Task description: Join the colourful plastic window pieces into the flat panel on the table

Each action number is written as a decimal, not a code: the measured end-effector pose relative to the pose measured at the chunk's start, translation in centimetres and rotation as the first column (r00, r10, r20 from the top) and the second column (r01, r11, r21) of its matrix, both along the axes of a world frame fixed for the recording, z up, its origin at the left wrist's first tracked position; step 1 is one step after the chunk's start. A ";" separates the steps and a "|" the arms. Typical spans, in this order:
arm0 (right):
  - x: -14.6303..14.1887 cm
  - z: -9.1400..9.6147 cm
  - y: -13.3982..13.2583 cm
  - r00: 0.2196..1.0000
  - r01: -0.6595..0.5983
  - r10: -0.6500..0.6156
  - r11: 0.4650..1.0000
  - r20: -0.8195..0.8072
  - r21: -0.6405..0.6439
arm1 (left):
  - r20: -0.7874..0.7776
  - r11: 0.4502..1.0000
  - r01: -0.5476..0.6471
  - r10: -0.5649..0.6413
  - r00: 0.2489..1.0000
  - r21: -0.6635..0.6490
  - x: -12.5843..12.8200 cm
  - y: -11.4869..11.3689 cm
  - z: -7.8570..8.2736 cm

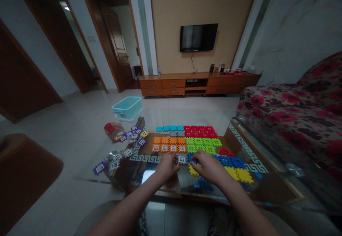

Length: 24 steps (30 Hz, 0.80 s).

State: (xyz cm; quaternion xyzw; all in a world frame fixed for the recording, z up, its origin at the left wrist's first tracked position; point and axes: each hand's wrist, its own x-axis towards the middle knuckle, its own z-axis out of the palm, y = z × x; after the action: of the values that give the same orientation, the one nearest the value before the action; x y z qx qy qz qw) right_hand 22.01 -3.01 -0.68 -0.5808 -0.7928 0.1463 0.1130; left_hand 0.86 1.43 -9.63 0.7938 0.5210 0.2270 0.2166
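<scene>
Flat puzzle-edged plastic tiles lie in coloured rows on a glass table. A grey window tile [182, 159] sits between my two hands. At its left edge is my left hand [167, 164], fingers curved and thumb apart, with nothing visible between them. My right hand [206, 163] reaches over the blue tiles [226, 160] and yellow tiles [244, 175], its thumb and forefinger spread; whether it touches a tile cannot be made out. Behind lie orange tiles [165, 140], lime-green tiles [200, 142], red tiles [201, 131] and light-blue tiles [170, 128].
Loose purple window tiles [99, 168] and grey window tiles [114, 164] are scattered at the table's left. A light-blue tub [128, 107] stands on the floor beyond. The glass table [149, 122] has a patterned border. A flowered sofa [283, 122] is at right, a brown stool-like seat [29, 168] at left.
</scene>
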 end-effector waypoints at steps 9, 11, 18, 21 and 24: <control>0.2 -0.4 0.1 1.000 0.000 0.000 1.000 -0.010 0.013 | 0.016 1.000 -0.004 0.004 1.000 0.017 -0.1 0.1 -0.5; 0.2 -0.4 0.1 1.000 -0.003 0.004 1.000 -0.010 0.014 | 0.019 1.000 0.001 -0.002 1.000 0.014 -0.1 0.1 -0.4; 0.1 -0.3 0.0 1.000 0.006 -0.006 1.000 -0.006 0.010 | 0.005 1.000 -0.006 0.006 1.000 0.004 0.1 -0.1 0.0; 0.1 -0.3 0.0 1.000 0.004 -0.004 1.000 -0.006 0.013 | 0.006 1.000 -0.006 0.006 1.000 0.001 0.1 -0.1 0.0; 0.1 -0.3 0.1 1.000 0.006 -0.006 1.000 -0.006 0.014 | 0.006 1.000 -0.006 0.006 1.000 0.010 0.1 0.0 -0.1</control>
State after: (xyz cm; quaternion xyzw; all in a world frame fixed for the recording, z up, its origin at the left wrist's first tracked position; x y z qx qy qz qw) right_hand 22.11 -2.95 -1.02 -0.5818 -0.7918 0.1422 0.1199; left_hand 0.93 1.40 -9.75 0.7925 0.5218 0.2326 0.2136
